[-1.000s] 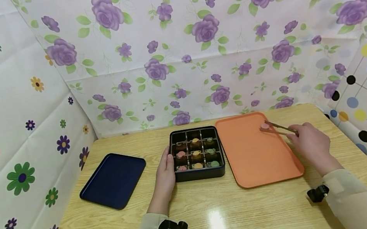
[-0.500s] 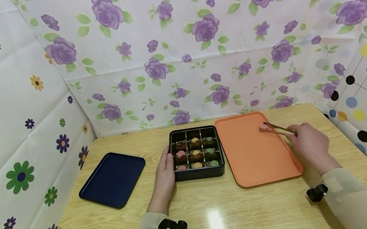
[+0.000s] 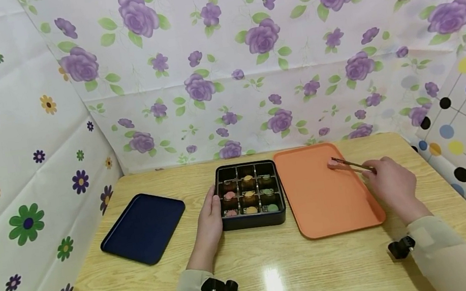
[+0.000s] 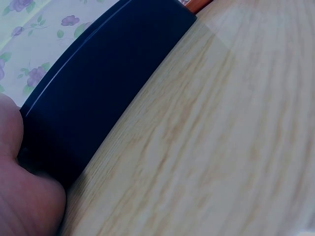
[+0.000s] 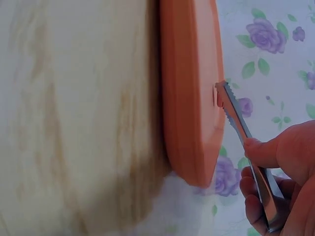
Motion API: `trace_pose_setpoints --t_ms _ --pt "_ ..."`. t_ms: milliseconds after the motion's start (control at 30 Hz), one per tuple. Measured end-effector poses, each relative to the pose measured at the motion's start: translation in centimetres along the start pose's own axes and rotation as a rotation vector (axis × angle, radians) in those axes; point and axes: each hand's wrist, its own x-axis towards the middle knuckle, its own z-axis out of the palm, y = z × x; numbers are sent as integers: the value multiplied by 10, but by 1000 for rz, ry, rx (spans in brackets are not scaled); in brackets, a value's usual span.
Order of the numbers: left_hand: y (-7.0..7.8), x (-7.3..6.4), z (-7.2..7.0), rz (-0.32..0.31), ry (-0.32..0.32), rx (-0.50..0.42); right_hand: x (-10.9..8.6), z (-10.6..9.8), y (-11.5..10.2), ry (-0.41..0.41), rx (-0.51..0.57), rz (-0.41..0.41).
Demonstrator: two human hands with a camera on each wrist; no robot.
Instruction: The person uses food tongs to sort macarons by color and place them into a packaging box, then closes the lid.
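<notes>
My left hand (image 3: pixel 208 218) rests along the left wall of a black box (image 3: pixel 254 220); the hidden ends of its fingers lie beyond that wall. Dividers split the box into compartments holding small pink, yellow and green round pieces, such as a yellow piece (image 3: pixel 251 210). In the left wrist view, part of the hand (image 4: pixel 27 196) touches the box's corner. With my right hand (image 3: pixel 395 187) I grip metal tongs (image 5: pixel 263 184) between thumb and fingers. The tips of the tongs are over the far right of an orange tray (image 3: pixel 330 201), around a small pink piece (image 3: pixel 334 162).
A dark blue tray (image 3: pixel 144 230) lies at the left of the wooden table (image 3: pixel 251 272). The orange tray sits right beside the box. Flower-patterned cloth (image 3: pixel 222 67) hangs behind the table, and patterned walls stand at both sides.
The tongs' arms have drawn closer together around the pink piece, and their tips have shifted slightly left and down. My left hand and the box stay in place.
</notes>
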Motion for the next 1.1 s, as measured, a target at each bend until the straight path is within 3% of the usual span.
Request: trace_pose_setpoints --t_ms 433,733,1100 --pt "0 -1 0 -5 -3 -7 -3 -11 -31 70 21 -73" --pt "1 -1 -1 -8 -5 -17 0 -16 -64 118 6 -173" --pt "1 -2 -1 -16 -4 10 -1 -9 -103 110 40 -232"
